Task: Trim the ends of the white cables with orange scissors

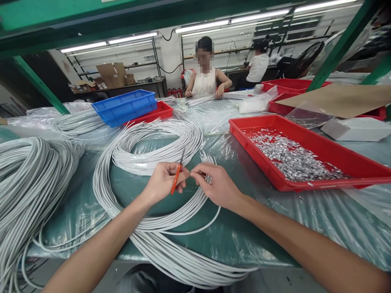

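Note:
Orange-handled scissors with a thin dark blade pointing up are held in my left hand, whose fingers are curled. Close beside it, my right hand is pinched, its fingertips nearly meeting those of my left hand. A white cable loops up from below to my right hand; what the fingertips pinch is too small to make out clearly. Under and behind both hands lies a coiled bundle of white cables, with cut ends showing just behind my right hand.
A red tray of small silvery metal pieces stands on the right. Thick grey-white cable coils lie at the left edge. A blue bin sits behind the coils. A person handles cables across the table; green frame bars cross above.

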`<state>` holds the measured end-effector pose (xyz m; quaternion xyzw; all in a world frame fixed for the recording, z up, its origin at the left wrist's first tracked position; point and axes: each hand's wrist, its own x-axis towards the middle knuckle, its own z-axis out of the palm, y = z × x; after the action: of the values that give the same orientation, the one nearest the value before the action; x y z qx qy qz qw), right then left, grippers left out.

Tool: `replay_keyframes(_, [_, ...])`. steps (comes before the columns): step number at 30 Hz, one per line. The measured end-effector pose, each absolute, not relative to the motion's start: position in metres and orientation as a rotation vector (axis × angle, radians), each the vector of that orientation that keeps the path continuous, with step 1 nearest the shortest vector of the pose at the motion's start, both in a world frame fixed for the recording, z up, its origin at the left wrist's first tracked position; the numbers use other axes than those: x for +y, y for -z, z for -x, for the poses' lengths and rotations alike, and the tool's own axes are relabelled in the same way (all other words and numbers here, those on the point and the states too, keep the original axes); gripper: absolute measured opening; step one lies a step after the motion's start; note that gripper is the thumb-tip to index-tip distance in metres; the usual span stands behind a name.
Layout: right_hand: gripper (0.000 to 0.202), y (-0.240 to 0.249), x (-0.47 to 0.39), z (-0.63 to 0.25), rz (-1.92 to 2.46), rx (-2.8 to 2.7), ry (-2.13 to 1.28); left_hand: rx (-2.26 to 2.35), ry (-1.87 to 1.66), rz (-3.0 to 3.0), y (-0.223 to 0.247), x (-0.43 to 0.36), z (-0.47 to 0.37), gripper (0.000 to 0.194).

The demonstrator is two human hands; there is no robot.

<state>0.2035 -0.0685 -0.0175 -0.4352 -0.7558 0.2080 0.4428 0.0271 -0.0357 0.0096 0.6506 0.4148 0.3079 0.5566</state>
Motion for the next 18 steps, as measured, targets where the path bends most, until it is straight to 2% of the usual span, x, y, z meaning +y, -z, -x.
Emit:
replay_keyframes(4, [0.019, 0.0184, -0.0693, -0.2053, 0.973, -1.961, -0.247, 0.889, -0.714, -1.373, -0.0104, -0.0328, -0.0245, 0.021])
replay_keyframes(9, [0.02, 0.017, -0.0683, -0.2075, 1.009, -1.934, -0.299, 0.832, -0.722, -1.357, -0.0095, -0.0311, -0.0222, 0.025])
replay_keyframes(14, [0.02, 0.0174, -0.0692, -0.2065, 1.013, -1.933, -0.305, 0.863, -0.725, -1.514, -0.0103, -0.0324, -0.0229, 0.019])
replay_keyframes(18, [0.019, 0.0159, -0.0704, -0.2043, 1.028, -1.915, -0.352, 0.935, -0.703, -1.568, -0.0122, -0.0334, -0.0242, 0.025])
